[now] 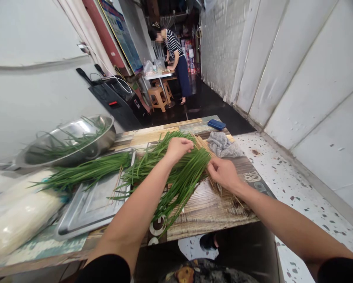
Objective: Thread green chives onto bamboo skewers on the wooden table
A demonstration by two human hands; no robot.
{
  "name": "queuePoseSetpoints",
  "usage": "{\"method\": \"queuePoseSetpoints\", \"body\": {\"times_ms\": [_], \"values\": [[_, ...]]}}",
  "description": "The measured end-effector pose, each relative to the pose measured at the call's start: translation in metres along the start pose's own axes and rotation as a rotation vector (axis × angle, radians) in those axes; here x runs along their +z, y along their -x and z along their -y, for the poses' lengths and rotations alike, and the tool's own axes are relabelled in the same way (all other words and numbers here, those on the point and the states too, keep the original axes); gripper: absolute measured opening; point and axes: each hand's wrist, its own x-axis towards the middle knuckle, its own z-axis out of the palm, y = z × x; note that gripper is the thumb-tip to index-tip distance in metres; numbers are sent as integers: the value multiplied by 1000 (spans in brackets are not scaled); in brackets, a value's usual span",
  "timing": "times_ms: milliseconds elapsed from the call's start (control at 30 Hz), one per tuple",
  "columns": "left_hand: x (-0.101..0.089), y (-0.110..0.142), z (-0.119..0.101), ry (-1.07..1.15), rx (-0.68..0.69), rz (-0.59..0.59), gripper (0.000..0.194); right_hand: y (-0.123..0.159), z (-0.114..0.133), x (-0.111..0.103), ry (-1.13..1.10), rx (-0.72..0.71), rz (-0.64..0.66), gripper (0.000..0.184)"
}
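A loose pile of green chives (179, 177) lies across the wooden-patterned table. Over the top of the pile is my left hand (179, 149), its fingers pinched together; whatever they hold is too small to tell. My right hand (223, 173) is closed at the right end of the chives, beside a bundle of thin bamboo skewers (204, 145). Its fingertips hide what is between them. To the left, bunched chives (96, 167) rest partly on a metal tray (91, 208), with a few skewers near its right edge.
A steel bowl (105, 135) holding more greens stands at the back left. Plastic-wrapped white packages (26, 212) lie front left. A grey cloth (220, 143) and blue box (216, 124) sit at the far right. Another person (176, 55) bends over a white table beyond.
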Motion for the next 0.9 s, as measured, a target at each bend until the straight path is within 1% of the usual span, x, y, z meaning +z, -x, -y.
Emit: {"method": "queuePoseSetpoints", "body": {"times_ms": [233,400,467,567,600,667,833,900], "values": [[1,2,2,36,-11,-14,14,-1,0,0,2,0,10,22],[6,3,7,44,39,-38,17,0,1,0,-5,6,15,22],[7,5,6,120,20,-29,22,0,1,0,-5,7,5,23],[8,8,4,288,-72,11,28,0,0,1,0,3,-17,23],[7,9,4,305,-82,16,28,0,0,1,0,3,-22,23],[5,10,5,239,-34,12,27,0,0,1,0,4,-24,23],[-1,13,8,-165,213,-12,22,0,0,0,-5,5,-21,23],[-5,17,7,-277,313,41,20,0,0,0,-2,4,-19,23]]}}
